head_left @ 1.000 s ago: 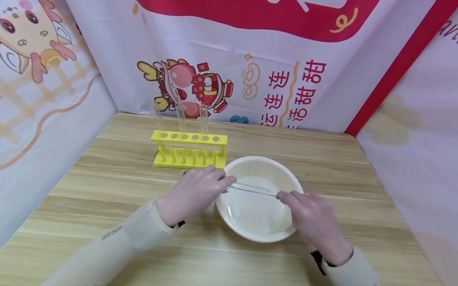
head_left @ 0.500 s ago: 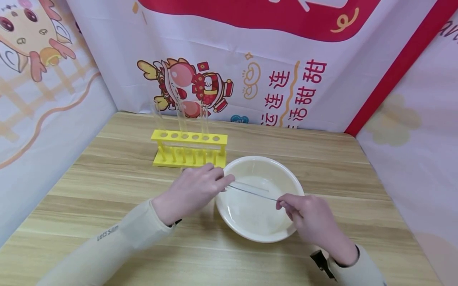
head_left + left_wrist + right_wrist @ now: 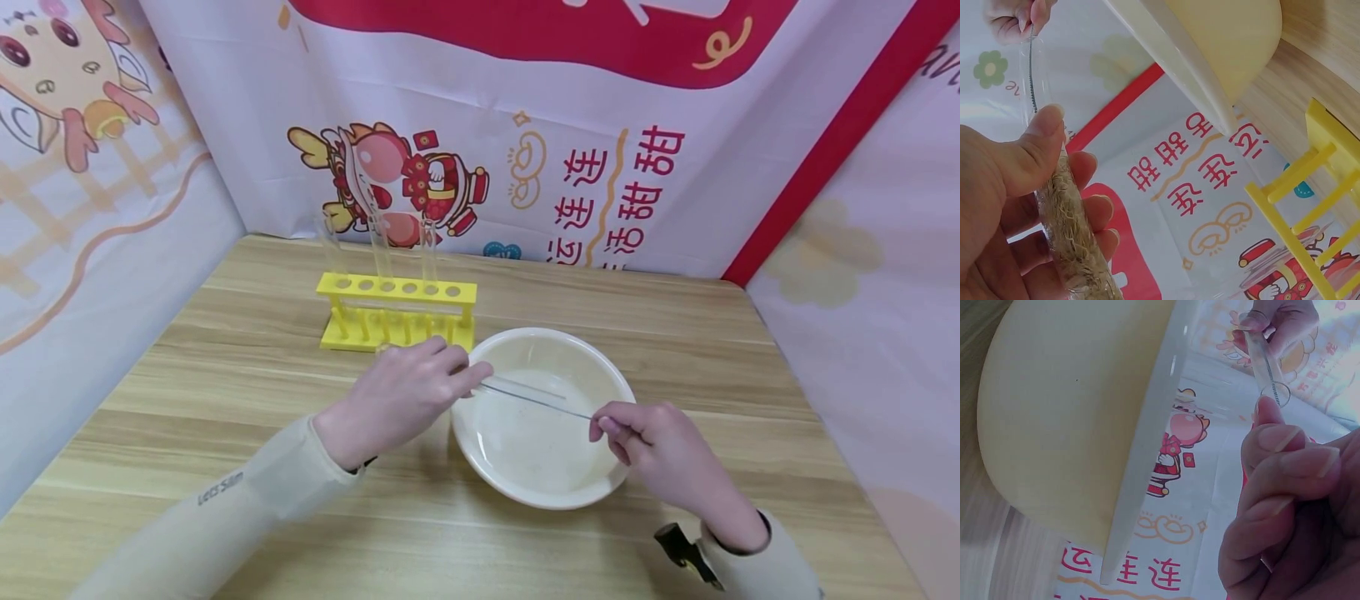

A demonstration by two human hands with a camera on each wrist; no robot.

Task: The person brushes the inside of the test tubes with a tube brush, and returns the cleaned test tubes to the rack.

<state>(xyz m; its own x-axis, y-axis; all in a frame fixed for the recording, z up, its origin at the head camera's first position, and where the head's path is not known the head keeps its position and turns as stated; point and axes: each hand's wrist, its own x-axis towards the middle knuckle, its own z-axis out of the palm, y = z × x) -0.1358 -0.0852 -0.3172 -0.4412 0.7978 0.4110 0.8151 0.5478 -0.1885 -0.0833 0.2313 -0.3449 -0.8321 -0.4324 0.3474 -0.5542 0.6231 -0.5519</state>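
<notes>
Over the white basin (image 3: 525, 458), my left hand (image 3: 408, 396) holds a clear glass test tube (image 3: 525, 389), its mouth toward the right. Inside the tube sits a test tube brush; its pale, tan bristles (image 3: 1072, 231) lie at the part gripped by the left fingers in the left wrist view. The brush's thin twisted wire handle (image 3: 1031, 72) runs out of the tube mouth. Past the basin's right rim, my right hand (image 3: 667, 450) pinches the wire's end between thumb and fingertips. The right wrist view shows the right fingers (image 3: 1272, 475) curled.
Behind the left hand stands a yellow test tube rack (image 3: 360, 342) with several holes. Three clear test tubes (image 3: 380, 246) stand in it. The wooden tabletop (image 3: 187, 358) is bounded by printed cloth walls (image 3: 480, 108) at the back and sides.
My right hand has shifted slightly right and toward me and turned, with a bit more wire showing beyond the tube mouth. The left hand has barely moved, still holding the test tube.
</notes>
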